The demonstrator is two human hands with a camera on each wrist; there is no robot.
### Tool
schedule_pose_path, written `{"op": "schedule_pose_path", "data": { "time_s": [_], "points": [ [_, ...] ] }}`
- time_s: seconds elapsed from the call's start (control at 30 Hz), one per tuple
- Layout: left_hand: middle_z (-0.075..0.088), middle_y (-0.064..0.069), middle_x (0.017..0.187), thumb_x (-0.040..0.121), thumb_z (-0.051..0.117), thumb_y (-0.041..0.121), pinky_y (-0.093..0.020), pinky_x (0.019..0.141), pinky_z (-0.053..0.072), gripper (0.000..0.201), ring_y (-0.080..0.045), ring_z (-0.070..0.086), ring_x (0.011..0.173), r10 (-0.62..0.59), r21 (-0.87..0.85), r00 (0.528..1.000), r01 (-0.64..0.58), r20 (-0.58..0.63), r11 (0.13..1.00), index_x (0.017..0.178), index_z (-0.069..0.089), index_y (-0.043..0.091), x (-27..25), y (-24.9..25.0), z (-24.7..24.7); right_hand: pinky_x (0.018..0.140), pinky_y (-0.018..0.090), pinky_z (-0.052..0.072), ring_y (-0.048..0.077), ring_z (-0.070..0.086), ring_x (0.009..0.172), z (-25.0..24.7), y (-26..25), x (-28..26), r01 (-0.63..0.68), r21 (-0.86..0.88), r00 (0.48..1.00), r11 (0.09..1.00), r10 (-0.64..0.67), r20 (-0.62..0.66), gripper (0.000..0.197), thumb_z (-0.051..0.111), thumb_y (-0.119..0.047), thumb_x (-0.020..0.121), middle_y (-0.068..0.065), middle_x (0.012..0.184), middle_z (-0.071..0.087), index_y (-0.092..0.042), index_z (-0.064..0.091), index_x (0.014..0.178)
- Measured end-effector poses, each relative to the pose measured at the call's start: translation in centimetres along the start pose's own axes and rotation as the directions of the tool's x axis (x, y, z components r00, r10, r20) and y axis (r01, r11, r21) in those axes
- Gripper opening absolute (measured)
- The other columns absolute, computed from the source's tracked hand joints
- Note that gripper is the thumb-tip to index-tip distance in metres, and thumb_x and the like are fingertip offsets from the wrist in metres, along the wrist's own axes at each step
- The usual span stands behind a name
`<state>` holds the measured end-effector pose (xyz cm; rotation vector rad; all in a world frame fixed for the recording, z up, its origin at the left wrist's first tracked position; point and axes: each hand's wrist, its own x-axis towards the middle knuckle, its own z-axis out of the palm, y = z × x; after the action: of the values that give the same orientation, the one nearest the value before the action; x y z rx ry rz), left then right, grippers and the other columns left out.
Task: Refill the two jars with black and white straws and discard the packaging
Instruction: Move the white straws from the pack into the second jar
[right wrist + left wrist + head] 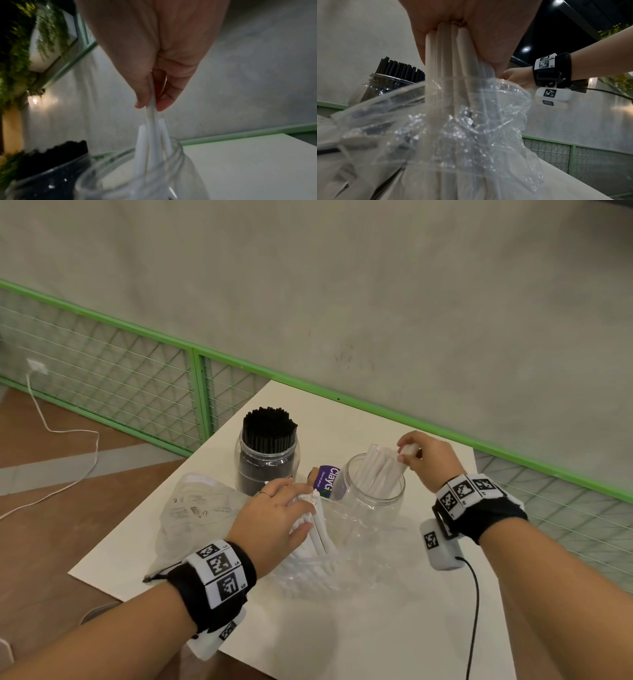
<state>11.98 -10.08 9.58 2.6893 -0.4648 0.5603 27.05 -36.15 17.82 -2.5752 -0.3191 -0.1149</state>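
Two clear jars stand on the white table [394,628]. The left jar [267,465] is packed with black straws [270,428]. The right jar [371,501] holds a few white straws [380,470]. My right hand [419,455] pinches the top ends of some white straws [151,108] over that jar's mouth [154,155]. My left hand [277,518] grips a bundle of white straws [317,525] that stick out of a clear plastic bag [308,570] in front of the jars. The left wrist view shows this bundle [453,67] rising from the crinkled bag [471,128].
An empty clear printed bag [198,508] lies on the table at the left. A purple-labelled item [327,481] sits between the jars. A green mesh fence [137,378] runs behind the table, a wooden floor [51,525] lies to the left, and a black cable [474,611] hangs by my right wrist.
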Motion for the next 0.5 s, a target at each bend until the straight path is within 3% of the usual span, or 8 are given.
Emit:
{"op": "schedule_pose_path", "data": {
  "time_s": [0.13,0.27,0.33,0.4,0.43,0.5],
  "points": [
    [0.059,0.009,0.122,0.085,0.047,0.040,-0.038,0.081,0.054,0.028,-0.022,0.051,0.115,-0.009,-0.003,1.000,0.009,-0.006,1.000,0.098,0.068,0.025,0.0,0.1,0.0,0.085,0.027,0.039,0.030,0.058,0.102,2.0,1.9,0.1,-0.016,-0.070,1.000,0.997,0.017,0.016,0.028,0.065,-0.001,0.084,0.012,0.111,0.063,-0.012,0.066,0.110],
    [0.059,0.010,0.122,0.085,0.046,0.041,-0.038,0.082,0.053,0.029,-0.022,0.051,0.115,-0.015,-0.007,1.000,0.015,0.000,1.000,0.098,0.068,0.026,0.1,0.1,0.0,0.100,0.035,0.035,0.035,0.047,0.118,3.1,2.6,-0.3,-0.002,-0.074,0.996,0.997,-0.005,-0.093,0.048,0.065,0.001,0.084,0.014,0.133,0.047,-0.014,0.057,0.128],
    [0.059,0.010,0.123,0.085,0.046,0.041,-0.039,0.083,0.053,0.030,-0.022,0.051,0.116,-0.022,-0.007,1.000,0.022,0.010,1.000,0.099,0.067,0.027,0.1,0.1,0.1,0.100,0.038,0.035,0.034,0.043,0.118,2.8,1.9,-1.5,0.057,-0.064,0.978,0.996,-0.068,-0.199,0.046,0.065,-0.004,0.086,0.013,0.132,0.047,-0.015,0.055,0.129],
    [0.059,0.010,0.123,0.085,0.046,0.041,-0.039,0.083,0.053,0.029,-0.022,0.051,0.116,-0.023,-0.006,1.000,0.023,0.009,1.000,0.099,0.068,0.027,0.1,0.1,0.1,0.093,0.037,0.045,0.026,0.051,0.106,2.7,0.5,-3.5,0.200,0.045,0.949,0.979,-0.181,-0.259,0.034,0.064,-0.008,0.087,0.006,0.118,0.054,-0.015,0.060,0.120],
    [0.060,0.010,0.122,0.084,0.047,0.041,-0.038,0.083,0.053,0.029,-0.022,0.052,0.116,-0.021,-0.007,1.000,0.021,0.005,1.000,0.099,0.068,0.027,0.2,0.2,0.1,0.088,0.035,0.048,0.019,0.055,0.099,3.0,-0.3,-4.9,0.254,0.113,0.951,0.961,-0.226,-0.209,0.028,0.064,-0.011,0.088,0.001,0.111,0.056,-0.016,0.061,0.116],
    [0.060,0.010,0.120,0.084,0.049,0.040,-0.036,0.084,0.053,0.027,-0.021,0.052,0.114,0.000,-0.013,1.000,0.000,-0.012,1.000,0.099,0.068,0.027,0.3,0.3,0.1,0.082,0.025,0.049,0.007,0.056,0.096,4.1,-1.9,-7.7,0.265,0.206,0.960,0.942,-0.278,0.037,0.029,0.065,-0.023,0.089,-0.008,0.109,0.058,-0.023,0.060,0.117]
  ]
}}
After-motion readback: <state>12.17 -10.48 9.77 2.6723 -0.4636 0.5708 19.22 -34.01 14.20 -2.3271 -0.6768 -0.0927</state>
